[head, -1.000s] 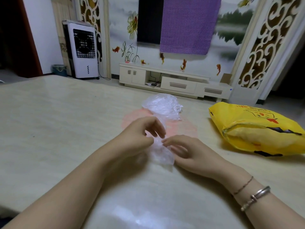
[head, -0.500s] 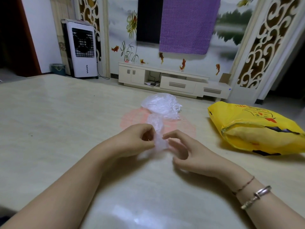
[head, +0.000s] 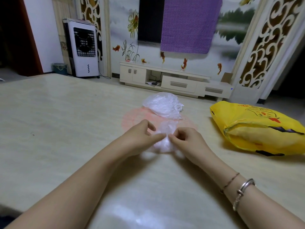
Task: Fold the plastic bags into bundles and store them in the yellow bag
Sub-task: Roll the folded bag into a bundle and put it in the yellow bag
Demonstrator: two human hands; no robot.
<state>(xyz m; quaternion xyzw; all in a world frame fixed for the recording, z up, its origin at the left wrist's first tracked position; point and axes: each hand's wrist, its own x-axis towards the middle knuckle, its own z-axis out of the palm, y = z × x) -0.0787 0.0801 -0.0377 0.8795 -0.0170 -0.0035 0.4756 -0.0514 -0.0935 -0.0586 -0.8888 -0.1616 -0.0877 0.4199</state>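
Pinching a clear plastic bag [head: 162,142] between them, the left hand [head: 140,138] and right hand [head: 186,141] meet above the worktop [head: 57,121]. The yellow bag [head: 257,128] lies well apart to the right.

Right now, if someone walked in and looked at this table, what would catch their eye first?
Probably the bright yellow bag lying on its side at the table's right edge. Next, the two hands at the centre: the left hand and right hand pinch a crumpled clear plastic bag between them. Just beyond them sits a loose heap of clear bags.
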